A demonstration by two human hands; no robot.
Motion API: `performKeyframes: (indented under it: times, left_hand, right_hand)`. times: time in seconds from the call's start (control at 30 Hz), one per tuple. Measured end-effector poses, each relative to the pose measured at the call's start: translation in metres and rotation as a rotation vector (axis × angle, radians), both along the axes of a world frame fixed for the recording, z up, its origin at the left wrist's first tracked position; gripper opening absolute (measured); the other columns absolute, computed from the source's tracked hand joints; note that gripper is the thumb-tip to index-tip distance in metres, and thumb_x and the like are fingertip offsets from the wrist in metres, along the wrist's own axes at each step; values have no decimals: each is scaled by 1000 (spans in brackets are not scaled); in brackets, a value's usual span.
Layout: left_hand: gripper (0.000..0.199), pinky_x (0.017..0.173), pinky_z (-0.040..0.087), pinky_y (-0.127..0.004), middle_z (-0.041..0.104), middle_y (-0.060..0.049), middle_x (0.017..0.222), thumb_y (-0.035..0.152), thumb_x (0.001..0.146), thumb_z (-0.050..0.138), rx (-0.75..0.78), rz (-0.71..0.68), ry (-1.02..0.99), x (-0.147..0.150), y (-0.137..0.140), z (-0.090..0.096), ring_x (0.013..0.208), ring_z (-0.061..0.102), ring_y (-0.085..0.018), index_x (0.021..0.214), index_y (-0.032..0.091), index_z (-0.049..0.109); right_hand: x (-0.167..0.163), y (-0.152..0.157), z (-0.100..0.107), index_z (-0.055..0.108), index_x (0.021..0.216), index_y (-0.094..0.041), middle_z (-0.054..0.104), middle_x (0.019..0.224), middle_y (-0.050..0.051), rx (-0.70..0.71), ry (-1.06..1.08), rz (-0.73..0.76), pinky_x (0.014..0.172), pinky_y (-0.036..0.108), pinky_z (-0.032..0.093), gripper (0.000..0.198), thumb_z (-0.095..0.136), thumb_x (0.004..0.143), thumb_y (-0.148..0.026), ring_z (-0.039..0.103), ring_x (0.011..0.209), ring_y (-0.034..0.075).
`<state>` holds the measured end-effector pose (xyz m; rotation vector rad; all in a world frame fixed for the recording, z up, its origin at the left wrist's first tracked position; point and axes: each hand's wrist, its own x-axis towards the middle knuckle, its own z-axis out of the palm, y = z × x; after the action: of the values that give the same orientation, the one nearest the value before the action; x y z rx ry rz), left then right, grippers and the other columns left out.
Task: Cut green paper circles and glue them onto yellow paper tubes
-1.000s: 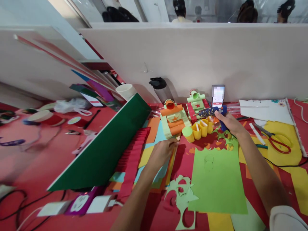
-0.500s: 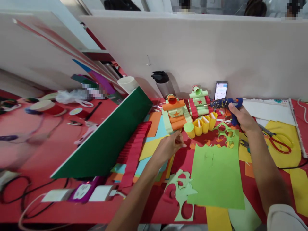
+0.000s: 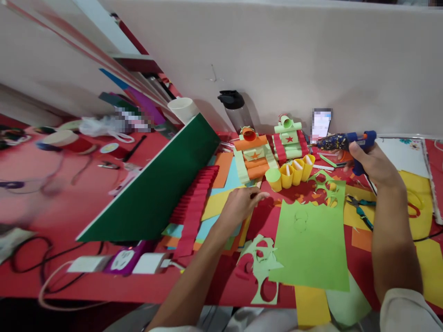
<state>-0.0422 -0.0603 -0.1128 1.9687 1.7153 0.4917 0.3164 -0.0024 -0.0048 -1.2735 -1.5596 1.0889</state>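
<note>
My right hand (image 3: 379, 163) is wrapped round the handle of a blue hot glue gun (image 3: 346, 141). Its nozzle points left, close to the phone and the green paper figure with a red star (image 3: 289, 139). Over the coloured sheets, my left hand (image 3: 244, 201) hovers with its thumb held apart from loosely bent fingers, and I see nothing in it. Just beyond it stand an orange and green paper figure (image 3: 255, 159) and a row of yellow paper cups (image 3: 296, 171) with a green-topped roll (image 3: 273, 179) at the left end.
A large green board (image 3: 152, 189) leans at left. In front lie a green sheet (image 3: 311, 249) and cut paper scraps (image 3: 265, 258). Pliers (image 3: 362, 212) rest under my right arm. Behind are a phone (image 3: 321, 123) and a bottle (image 3: 236, 113); a purple power socket (image 3: 124, 259) sits front left.
My right hand has drawn the glue gun to the right, away from the figures. My left hand stays nearly in place, its thumb now further from the fingers. The view has tilted down.
</note>
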Motion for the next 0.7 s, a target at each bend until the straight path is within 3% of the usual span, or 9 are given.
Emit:
performKeyframes:
  times: [0.17,0.33,0.7]
  left_hand:
    - [45,63,41,-29,77,-7,73,59,92,57,-66,-40,-84,-1,1,3,64,65,-21,78,23,79]
    - [28,79,51,-30,83,-7,102,38,85,59,-80,-36,-169,0,3,1,89,75,-26,94,25,82]
    - [25,72,51,-28,83,-6,96,45,87,68,-61,27,-215,-1,4,-6,89,76,-26,95,24,79]
  right_hand:
    - [-3,-6,4,73,93,-22,75,82,9,9,-19,51,48,30,52,62,71,78,-82,65,59,17]
    - [-12,-5,-2,69,79,-22,65,62,5,-31,-136,57,47,30,49,56,72,81,-78,61,53,17]
    - [-24,-4,-4,70,81,-21,62,64,2,-23,-160,85,46,25,44,58,70,81,-79,56,53,14]
